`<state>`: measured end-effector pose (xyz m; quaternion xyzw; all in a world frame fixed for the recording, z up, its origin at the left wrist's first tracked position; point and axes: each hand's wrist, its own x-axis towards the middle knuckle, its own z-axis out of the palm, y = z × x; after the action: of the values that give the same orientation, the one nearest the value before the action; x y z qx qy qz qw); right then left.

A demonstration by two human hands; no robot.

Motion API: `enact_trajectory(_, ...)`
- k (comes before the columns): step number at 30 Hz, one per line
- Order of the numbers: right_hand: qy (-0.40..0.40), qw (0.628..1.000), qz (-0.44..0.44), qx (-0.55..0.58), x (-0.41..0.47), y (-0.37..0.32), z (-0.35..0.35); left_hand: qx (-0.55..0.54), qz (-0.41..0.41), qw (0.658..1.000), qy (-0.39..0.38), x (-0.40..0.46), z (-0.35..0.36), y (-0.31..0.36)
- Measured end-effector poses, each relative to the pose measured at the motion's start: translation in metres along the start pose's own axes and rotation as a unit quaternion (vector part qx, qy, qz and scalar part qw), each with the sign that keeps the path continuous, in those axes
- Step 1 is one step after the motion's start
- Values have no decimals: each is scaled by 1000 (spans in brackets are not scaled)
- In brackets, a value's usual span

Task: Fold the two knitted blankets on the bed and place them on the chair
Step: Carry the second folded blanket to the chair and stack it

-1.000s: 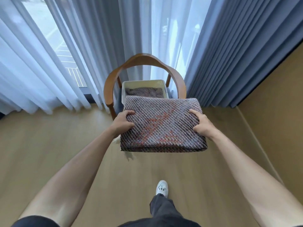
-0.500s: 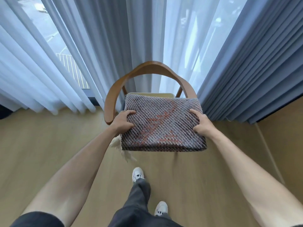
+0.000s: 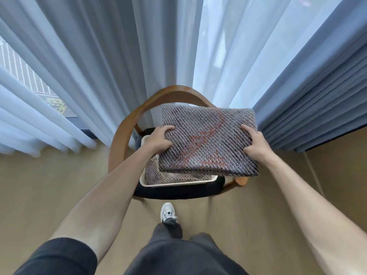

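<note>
A home room: floor-length sheer curtains [image 3: 95,72] hang behind a curved wooden chair [image 3: 123,135] on pale wood flooring [image 3: 49,187].

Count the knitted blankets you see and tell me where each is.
2. One folded blanket is held by both hands above the chair. The other blanket lies in the white bin on the seat, mostly hidden.

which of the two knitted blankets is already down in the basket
The lower blanket, lying in the cream basket on the chair. The upper blanket is held above it by both hands.
</note>
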<state>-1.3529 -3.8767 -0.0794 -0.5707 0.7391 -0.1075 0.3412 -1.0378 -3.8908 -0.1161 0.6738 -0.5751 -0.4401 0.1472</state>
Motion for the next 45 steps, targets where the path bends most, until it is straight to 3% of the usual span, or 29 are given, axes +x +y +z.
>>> enact_trajectory(4,14,1000,20,2,23,-1,2,0,-10,1000,-20,37,10,1)
enact_trajectory(11,-46,999,13,17,69,8,64,4,-69,996,-50,66,28,-58)
enact_trajectory(21,-151,988,8,9,106,29,165,49,-162,985,-20,69,49,-146)
enact_trajectory(28,-142,989,7,-48,116,48,200,99,-191,977,-2,76,76,-172)
enact_trajectory(30,-104,984,-9,-141,115,47,204,174,-171,969,32,77,83,-168)
enact_trajectory(32,-24,970,-79,-229,116,46,207,272,-78,955,87,80,87,-161)
enact_trajectory(35,41,943,-202,-262,127,40,215,342,29,934,98,99,90,-152)
enact_trajectory(37,38,931,-238,-273,141,34,225,358,31,930,79,115,97,-151)
enact_trajectory(41,-7,928,-228,-295,163,44,262,387,-2,921,36,135,123,-180)
enact_trajectory(45,-6,910,-247,-332,180,86,299,411,31,910,53,156,148,-225)
